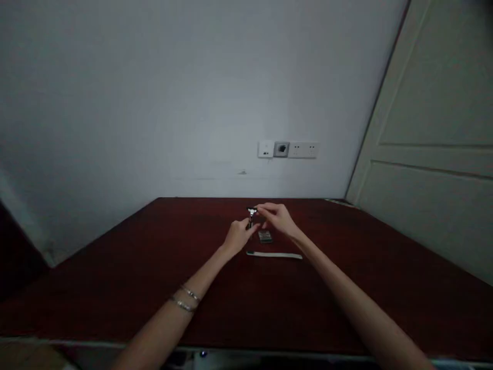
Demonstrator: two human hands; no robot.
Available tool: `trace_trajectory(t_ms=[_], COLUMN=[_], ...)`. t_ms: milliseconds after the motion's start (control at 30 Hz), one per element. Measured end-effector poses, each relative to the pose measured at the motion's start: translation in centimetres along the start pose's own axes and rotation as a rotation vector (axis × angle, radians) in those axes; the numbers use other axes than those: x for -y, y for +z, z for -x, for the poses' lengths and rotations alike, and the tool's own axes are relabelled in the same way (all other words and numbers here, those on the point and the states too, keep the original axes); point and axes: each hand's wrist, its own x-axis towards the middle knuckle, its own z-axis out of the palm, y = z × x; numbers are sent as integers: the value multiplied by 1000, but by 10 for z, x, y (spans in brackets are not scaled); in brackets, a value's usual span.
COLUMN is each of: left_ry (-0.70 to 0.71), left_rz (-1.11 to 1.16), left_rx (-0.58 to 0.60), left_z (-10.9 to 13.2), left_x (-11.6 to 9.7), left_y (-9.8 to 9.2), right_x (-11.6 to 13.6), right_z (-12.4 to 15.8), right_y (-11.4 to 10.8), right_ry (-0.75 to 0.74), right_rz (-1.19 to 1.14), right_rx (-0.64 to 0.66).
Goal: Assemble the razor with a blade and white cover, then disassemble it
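Note:
My left hand [238,236] is closed round the handle of a small T-shaped razor [251,211] and holds it upright above the table. The razor's head is dark along the top, with shiny metal below it. From the right, my right hand [278,218] reaches in, its thumb and fingertips pinched at the right end of the head. Just beneath the hands lies a small greyish flat case [265,237], its markings too small to read. Nearer to me, a long thin whitish strip [274,255] with a dark left end lies crosswise.
A dark red-brown table [154,277] reaches back to a pale wall [154,103]. Sockets and switch plates [303,150] sit low on that wall. To the right stands a light panelled door [431,123], close to the table's edge.

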Motion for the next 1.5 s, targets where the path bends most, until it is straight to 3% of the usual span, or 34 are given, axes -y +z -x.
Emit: trace_trajectory(t_ms=[100,200,333,433,667,767,900,1067,1200,1500], left_ry=[-20,-144,-283,-279,-209,-222,-230,-87,-7,36], left_rz=[113,321,562,603,576,480,79,-250,-360,-341], left_rx=[9,41,96,149,289,361,410,725,861,942], left_z=[-8,-19,-34,-42,-42,-42,-44,-44,-43,-44], left_x=[5,13,20,20,26,31,45,59,55,50], left_y=[-5,-9,-15,-19,-13,-18,-42,-62,-59,-51], right_x=[-2,-3,-1,3,-2,-10,-19,-21,-23,-16], right_z=[-2,-1,4,6,-2,-5,-6,-3,0,3], right_y=[-3,-4,1,10,26,28,33,41,46,48], right_ry=[86,146,57,-1,70,211,405,464,468,499], right_rz=[12,81,273,396,486,487,561,670,724,740], right_rx=[-104,-115,40,125,220,224,263,358,424,451])
